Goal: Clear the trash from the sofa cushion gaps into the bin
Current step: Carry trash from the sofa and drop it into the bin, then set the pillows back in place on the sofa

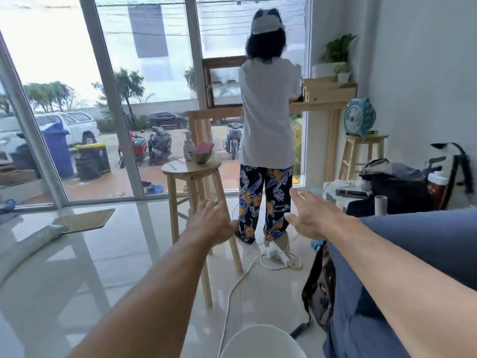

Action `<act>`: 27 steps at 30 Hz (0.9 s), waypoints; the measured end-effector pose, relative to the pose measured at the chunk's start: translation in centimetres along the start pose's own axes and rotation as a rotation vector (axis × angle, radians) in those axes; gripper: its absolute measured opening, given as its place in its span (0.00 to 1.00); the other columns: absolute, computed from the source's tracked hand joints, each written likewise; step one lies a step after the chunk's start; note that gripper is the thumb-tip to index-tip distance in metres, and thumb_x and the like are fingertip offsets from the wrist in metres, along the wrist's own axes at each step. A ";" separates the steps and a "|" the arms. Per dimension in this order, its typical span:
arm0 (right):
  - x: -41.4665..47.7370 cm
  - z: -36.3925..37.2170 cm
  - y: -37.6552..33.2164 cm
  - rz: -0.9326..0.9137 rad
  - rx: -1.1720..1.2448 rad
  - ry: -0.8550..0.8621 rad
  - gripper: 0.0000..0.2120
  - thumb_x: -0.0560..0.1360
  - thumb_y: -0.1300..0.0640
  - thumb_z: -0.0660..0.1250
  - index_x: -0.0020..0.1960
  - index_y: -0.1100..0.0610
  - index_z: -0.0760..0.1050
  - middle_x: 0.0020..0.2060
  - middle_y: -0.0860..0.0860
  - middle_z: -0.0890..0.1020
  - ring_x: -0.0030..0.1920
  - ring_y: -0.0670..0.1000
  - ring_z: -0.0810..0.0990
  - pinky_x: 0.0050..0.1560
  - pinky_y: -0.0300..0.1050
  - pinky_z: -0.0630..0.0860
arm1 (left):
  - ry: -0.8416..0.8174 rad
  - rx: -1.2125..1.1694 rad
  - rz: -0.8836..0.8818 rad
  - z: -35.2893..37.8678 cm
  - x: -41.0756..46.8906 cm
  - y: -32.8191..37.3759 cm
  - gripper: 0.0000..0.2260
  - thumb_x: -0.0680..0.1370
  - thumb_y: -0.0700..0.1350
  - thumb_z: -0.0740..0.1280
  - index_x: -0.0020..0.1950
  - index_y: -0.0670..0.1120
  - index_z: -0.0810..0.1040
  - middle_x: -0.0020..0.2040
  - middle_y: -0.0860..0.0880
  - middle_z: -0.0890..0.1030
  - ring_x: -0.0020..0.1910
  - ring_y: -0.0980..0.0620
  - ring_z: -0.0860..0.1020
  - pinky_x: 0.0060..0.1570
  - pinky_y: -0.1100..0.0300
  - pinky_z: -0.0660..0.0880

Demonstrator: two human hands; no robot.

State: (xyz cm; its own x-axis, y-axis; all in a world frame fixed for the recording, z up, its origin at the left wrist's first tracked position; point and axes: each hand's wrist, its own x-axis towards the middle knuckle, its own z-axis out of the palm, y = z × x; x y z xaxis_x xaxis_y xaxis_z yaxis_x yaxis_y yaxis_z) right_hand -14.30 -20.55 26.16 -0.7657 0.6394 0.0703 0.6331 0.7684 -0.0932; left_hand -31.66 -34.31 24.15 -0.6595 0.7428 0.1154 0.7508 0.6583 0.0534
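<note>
My fingers (300, 197) are spread wide and hold nothing. Left hand (210, 223) and right hand (312, 218) reach straight out over the floor (129, 267), probably readying to begin. I see no trash. The blue sofa (426, 241) lies under my right arm, and what I take for the white bin (258, 332) sits below.

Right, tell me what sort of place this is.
Probably a ground-floor living room in a home: a blue sofa on the right, a glossy tiled floor, a wooden stool, a small blue fan, and tall glass doors facing parked scooters outside.
</note>
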 end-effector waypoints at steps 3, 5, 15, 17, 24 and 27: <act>1.3 -8.3 -0.4 0.001 0.010 0.015 0.34 0.81 0.43 0.52 0.79 0.53 0.40 0.78 0.54 0.48 0.77 0.56 0.49 0.76 0.57 0.50 | 0.008 0.013 0.009 -8.6 1.6 1.0 0.33 0.79 0.62 0.56 0.79 0.47 0.54 0.78 0.43 0.56 0.77 0.42 0.52 0.74 0.41 0.52; 1.9 -13.9 -0.4 0.003 0.014 0.022 0.33 0.81 0.43 0.53 0.79 0.53 0.41 0.78 0.54 0.50 0.77 0.56 0.50 0.75 0.57 0.52 | 0.026 0.021 0.020 -14.1 2.6 1.9 0.32 0.79 0.62 0.57 0.78 0.48 0.54 0.78 0.43 0.58 0.77 0.42 0.55 0.74 0.41 0.53; 3.8 -36.8 0.5 0.019 0.018 0.065 0.32 0.80 0.42 0.53 0.78 0.53 0.46 0.77 0.55 0.53 0.76 0.57 0.54 0.73 0.58 0.55 | 0.061 0.029 0.010 -35.7 6.5 5.8 0.34 0.78 0.64 0.56 0.78 0.49 0.53 0.78 0.43 0.58 0.77 0.43 0.55 0.74 0.41 0.54; 3.5 -39.1 0.9 0.031 0.021 0.069 0.32 0.81 0.42 0.52 0.79 0.52 0.45 0.78 0.54 0.50 0.77 0.57 0.52 0.74 0.57 0.53 | 0.064 0.004 0.019 -38.0 6.8 6.6 0.34 0.77 0.65 0.56 0.79 0.50 0.52 0.78 0.43 0.57 0.77 0.43 0.54 0.73 0.40 0.54; 1.6 -40.9 5.4 0.199 -0.018 0.069 0.32 0.80 0.42 0.52 0.78 0.52 0.46 0.77 0.56 0.53 0.76 0.59 0.53 0.74 0.59 0.54 | 0.061 -0.036 0.196 -39.3 8.3 12.0 0.31 0.79 0.61 0.58 0.78 0.48 0.56 0.76 0.44 0.61 0.75 0.43 0.58 0.74 0.44 0.55; 0.9 -41.2 8.2 0.315 -0.063 0.076 0.33 0.80 0.42 0.52 0.78 0.55 0.46 0.77 0.56 0.54 0.76 0.58 0.54 0.74 0.57 0.56 | 0.057 -0.055 0.314 -38.8 9.9 15.2 0.31 0.79 0.62 0.57 0.78 0.48 0.55 0.76 0.43 0.61 0.75 0.43 0.59 0.74 0.46 0.55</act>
State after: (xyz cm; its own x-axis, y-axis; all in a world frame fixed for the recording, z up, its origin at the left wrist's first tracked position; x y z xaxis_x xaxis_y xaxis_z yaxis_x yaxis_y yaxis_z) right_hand -5.11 -12.60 66.39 -0.5217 0.8443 0.1223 0.8452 0.5310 -0.0608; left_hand -25.34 -21.67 64.55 -0.3937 0.8994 0.1899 0.9190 0.3897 0.0595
